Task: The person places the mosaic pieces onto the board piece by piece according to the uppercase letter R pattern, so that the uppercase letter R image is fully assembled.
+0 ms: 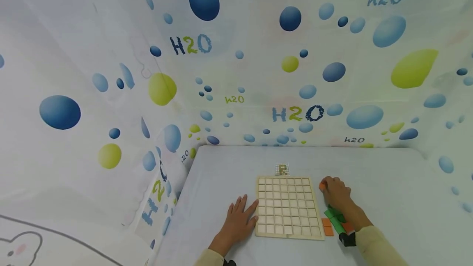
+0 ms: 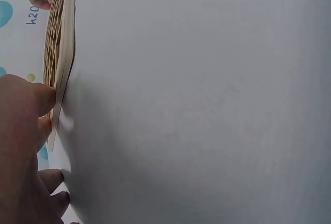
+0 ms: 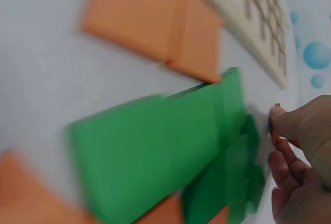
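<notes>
Beside the far right corner of the wooden grid tray (image 1: 290,207), my right hand (image 1: 337,194) pinches an orange tile (image 1: 322,186) btwn thumb & fingers; can't tell if it's off the table (image 1: 229,171) yet. My left hand (image 1: 237,221) is spread w/ thumb & forefinger at the tray's left edge, prob. to steady it. Step in hand, I'd say: picking up a tile to fill the grid; no coloured tile in any cell yet. Next move prob. calls for a lift over the rim, then lowering it flat & square into a cell, chosen w/ the pattern card (image 1: 282,170) just beyond the tray; its print's too small to read for sure. Two orange tiles (image 1: 327,227) lie by the tray's near right side, w/ green tiles (image 1: 335,221) heaped next to them under my forearm, so my sleeve or wristband (image 1: 347,239) could knock the pile.
</notes>
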`<state>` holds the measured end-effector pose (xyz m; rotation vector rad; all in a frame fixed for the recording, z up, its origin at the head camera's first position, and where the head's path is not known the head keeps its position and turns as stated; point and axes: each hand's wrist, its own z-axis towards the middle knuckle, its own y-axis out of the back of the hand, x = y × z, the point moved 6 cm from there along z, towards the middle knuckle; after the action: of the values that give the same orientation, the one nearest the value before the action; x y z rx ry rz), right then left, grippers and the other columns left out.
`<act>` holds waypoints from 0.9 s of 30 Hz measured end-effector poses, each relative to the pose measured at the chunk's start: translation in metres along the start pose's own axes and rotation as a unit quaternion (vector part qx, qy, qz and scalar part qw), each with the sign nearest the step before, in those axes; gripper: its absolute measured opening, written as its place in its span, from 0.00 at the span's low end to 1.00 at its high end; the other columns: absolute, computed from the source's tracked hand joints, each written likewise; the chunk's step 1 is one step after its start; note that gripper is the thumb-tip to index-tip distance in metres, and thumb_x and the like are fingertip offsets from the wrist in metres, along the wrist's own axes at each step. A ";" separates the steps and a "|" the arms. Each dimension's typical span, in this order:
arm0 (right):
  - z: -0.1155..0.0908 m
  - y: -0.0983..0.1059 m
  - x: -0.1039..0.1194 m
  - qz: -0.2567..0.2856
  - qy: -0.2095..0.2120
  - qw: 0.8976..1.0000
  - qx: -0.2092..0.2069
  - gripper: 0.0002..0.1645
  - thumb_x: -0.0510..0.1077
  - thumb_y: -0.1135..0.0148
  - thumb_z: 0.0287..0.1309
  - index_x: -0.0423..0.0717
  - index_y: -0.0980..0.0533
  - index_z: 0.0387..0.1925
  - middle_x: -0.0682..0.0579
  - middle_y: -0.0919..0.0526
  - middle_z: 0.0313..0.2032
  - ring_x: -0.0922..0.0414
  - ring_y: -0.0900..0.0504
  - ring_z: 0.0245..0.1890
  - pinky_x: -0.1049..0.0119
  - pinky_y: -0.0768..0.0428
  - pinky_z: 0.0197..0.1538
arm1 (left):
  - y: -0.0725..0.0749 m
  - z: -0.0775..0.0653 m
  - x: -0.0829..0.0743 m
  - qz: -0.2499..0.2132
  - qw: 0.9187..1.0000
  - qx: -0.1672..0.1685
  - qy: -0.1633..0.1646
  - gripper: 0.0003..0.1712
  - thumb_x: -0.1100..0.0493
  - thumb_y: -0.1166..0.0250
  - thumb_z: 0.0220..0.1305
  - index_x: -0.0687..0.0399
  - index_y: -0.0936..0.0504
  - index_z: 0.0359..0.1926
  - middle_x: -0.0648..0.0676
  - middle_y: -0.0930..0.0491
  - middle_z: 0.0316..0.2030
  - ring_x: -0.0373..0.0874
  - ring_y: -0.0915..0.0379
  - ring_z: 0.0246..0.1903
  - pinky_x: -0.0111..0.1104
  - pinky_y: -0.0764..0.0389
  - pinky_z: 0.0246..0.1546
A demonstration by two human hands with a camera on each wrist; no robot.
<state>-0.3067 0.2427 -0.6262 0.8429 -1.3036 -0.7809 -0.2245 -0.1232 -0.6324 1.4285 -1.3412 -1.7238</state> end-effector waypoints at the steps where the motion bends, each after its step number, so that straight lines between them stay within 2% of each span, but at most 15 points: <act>1: 0.002 0.001 0.001 0.003 -0.005 1.000 0.002 0.13 0.39 0.40 0.72 0.35 0.24 0.53 0.29 0.22 0.49 0.30 0.21 0.49 0.36 0.26 0.41 | 0.000 0.000 0.000 -0.003 1.000 0.000 0.000 0.32 0.42 0.48 0.81 0.38 0.34 0.81 0.66 0.45 0.81 0.67 0.51 0.81 0.67 0.47 0.75; 6: 0.015 -0.003 0.014 0.022 -0.009 1.000 0.010 0.15 0.40 0.40 0.72 0.34 0.24 0.55 0.28 0.22 0.51 0.31 0.21 0.50 0.36 0.26 0.42 | 0.000 -0.001 -0.001 -0.009 1.000 0.000 0.005 0.32 0.42 0.48 0.81 0.38 0.34 0.81 0.65 0.45 0.82 0.67 0.52 0.81 0.67 0.48 0.76; 11: 0.020 -0.014 0.043 0.041 0.028 0.999 0.002 0.16 0.42 0.37 0.71 0.38 0.21 0.54 0.34 0.20 0.52 0.36 0.20 0.49 0.37 0.24 0.41 | 0.000 -0.001 0.000 -0.007 1.000 -0.001 0.008 0.32 0.42 0.47 0.81 0.38 0.34 0.80 0.65 0.45 0.82 0.67 0.52 0.81 0.67 0.48 0.75; 18: 0.023 -0.042 0.091 0.078 0.078 0.994 0.016 0.13 0.43 0.33 0.70 0.41 0.18 0.52 0.41 0.18 0.48 0.42 0.19 0.48 0.40 0.25 0.44 | 0.001 0.000 0.002 0.001 1.000 0.001 0.002 0.32 0.42 0.48 0.82 0.37 0.35 0.81 0.65 0.45 0.82 0.67 0.51 0.81 0.67 0.47 0.75; 27: 0.028 -0.068 0.122 0.089 0.118 0.989 -0.005 0.10 0.40 0.27 0.64 0.45 0.18 0.45 0.47 0.17 0.41 0.47 0.18 0.41 0.43 0.25 0.42 | 0.003 -0.001 -0.001 -0.006 1.000 -0.006 -0.002 0.31 0.43 0.47 0.81 0.39 0.33 0.80 0.66 0.44 0.81 0.68 0.50 0.80 0.68 0.46 0.74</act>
<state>-0.3226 0.1015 -0.6244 0.7726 -1.1444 -0.5289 -0.2240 -0.1243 -0.6293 1.4301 -1.3242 -1.7401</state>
